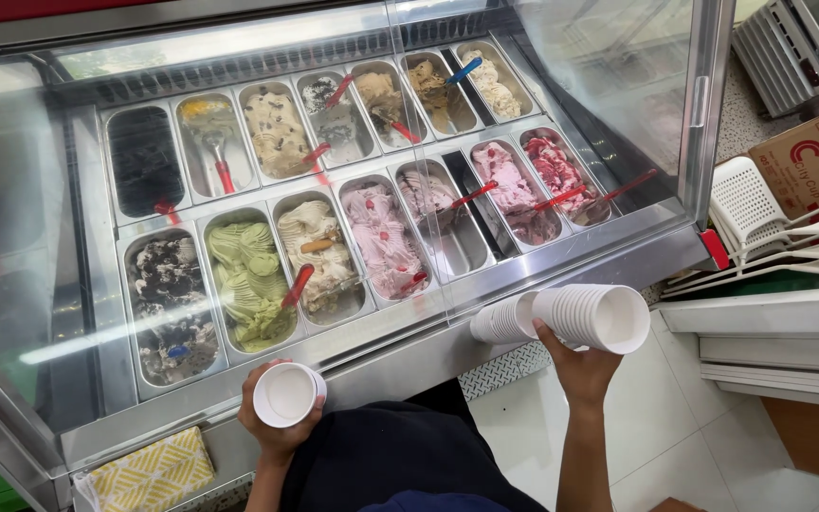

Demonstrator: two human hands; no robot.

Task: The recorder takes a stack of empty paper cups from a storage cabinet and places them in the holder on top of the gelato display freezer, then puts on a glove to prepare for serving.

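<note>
My left hand [272, 429] holds a single white paper cup [288, 393], mouth turned up toward the camera, just in front of the steel edge of an ice cream display freezer [485, 284]. My right hand [575, 365] grips a stack of white paper cups [571, 318] lying sideways, open end to the right. Under the glass are two rows of steel tubs: green ice cream [248, 280], pink ice cream [383, 242], cream-coloured and cookie-speckled ones, most with red-handled scoops [298, 283].
White plastic chairs [770, 223] are stacked to the right of the freezer, beside a cardboard box [812, 161]. A white counter [770, 332] stands at right over the white tiled floor [675, 446]. A yellow patterned packet [154, 472] lies at lower left.
</note>
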